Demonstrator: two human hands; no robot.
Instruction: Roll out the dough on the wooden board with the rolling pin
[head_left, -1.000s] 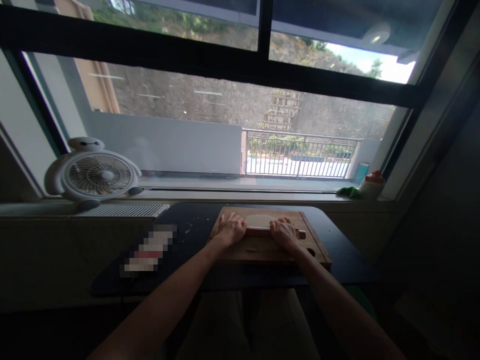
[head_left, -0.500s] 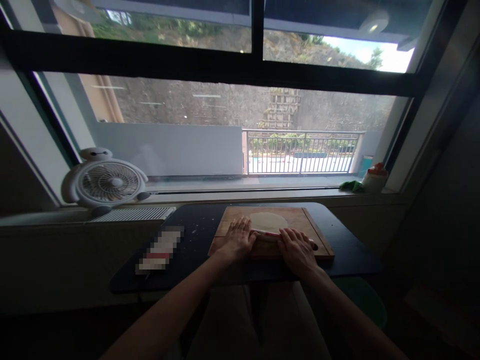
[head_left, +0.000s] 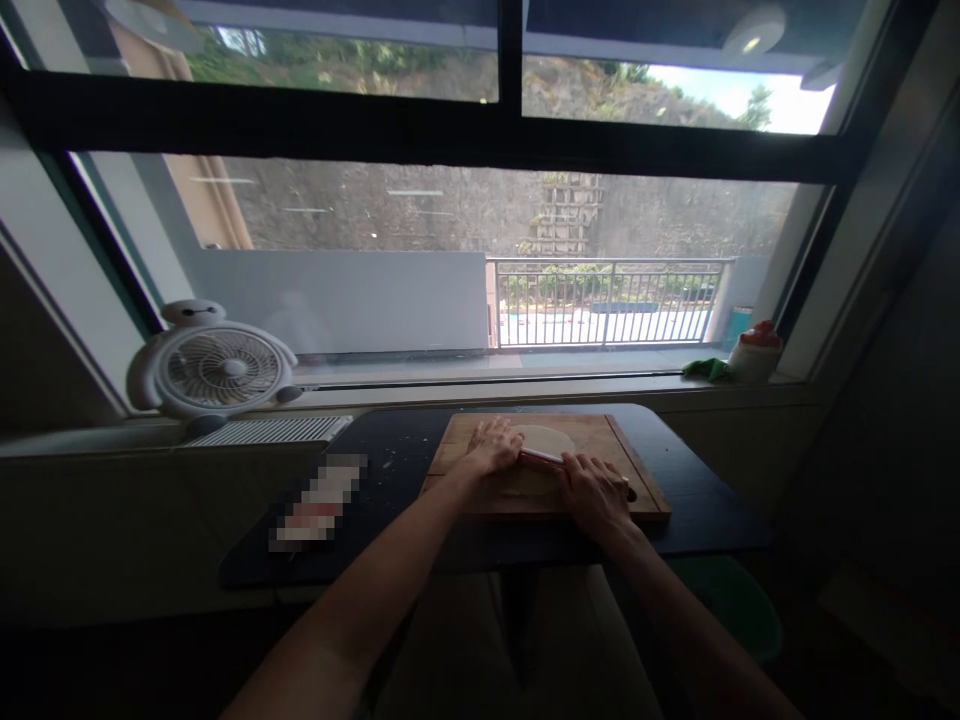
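A flat, pale round of dough [head_left: 551, 440] lies on a wooden cutting board [head_left: 450, 440] on the dark table. Across the dough lies a thin rolling pin [head_left: 541, 459], whitish with a red part. My left hand [head_left: 495, 447] rests over its left end, and my right hand [head_left: 596, 488] covers its right end. Both palms face down with the fingers bent over the pin. Dough also shows on the near side of the pin, between my hands. The ends of the pin are mostly hidden by my hands.
A blurred-out, pixelated item [head_left: 319, 505] lies on the table [head_left: 390, 520] to the left, near pale specks. A white fan [head_left: 229, 368] stands by the window. On the right sill are a bottle [head_left: 756, 355] and a green cloth [head_left: 705, 370]. A green stool [head_left: 727, 600] is below right.
My left hand has moved forward and slightly right with its end of the rolling pin. The pin now slants, left end farther away. My right hand has barely shifted.
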